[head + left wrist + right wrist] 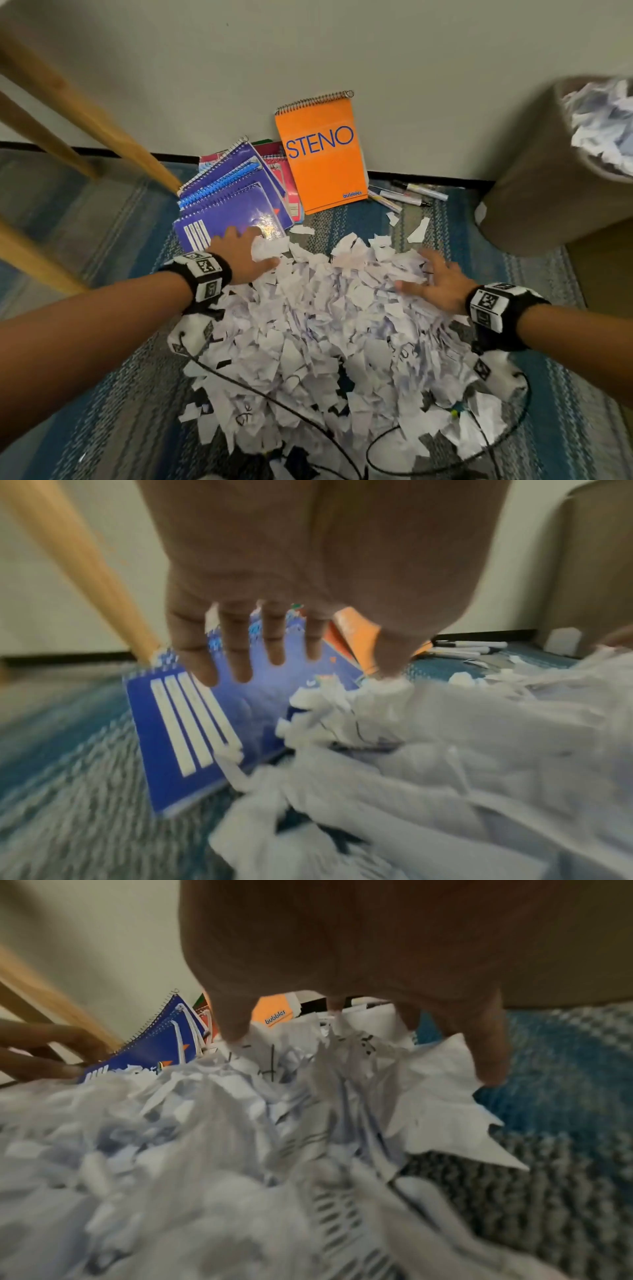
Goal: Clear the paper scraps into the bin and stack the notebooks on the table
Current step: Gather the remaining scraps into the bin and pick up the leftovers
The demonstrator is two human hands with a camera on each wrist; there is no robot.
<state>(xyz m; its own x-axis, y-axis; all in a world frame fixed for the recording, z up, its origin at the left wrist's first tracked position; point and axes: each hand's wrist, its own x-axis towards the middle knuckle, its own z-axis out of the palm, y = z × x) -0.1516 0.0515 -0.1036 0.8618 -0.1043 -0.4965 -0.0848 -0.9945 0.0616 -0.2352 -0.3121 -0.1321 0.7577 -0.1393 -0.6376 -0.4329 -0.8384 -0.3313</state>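
A large heap of torn white paper scraps [318, 329] lies on the blue striped carpet [113, 219]. The left hand [244, 255] and right hand [434, 286] press its far edges, fingers spread, gripping nothing. Purple spiral notebooks [229, 202] touch the heap; the brown bin [548, 178] stands well apart to the right, nearly full. Loose scraps may spill during carrying, or overflow the bin

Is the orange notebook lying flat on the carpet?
No, the orange notebook stands propped against the wall, with only its lower edge on the carpet.
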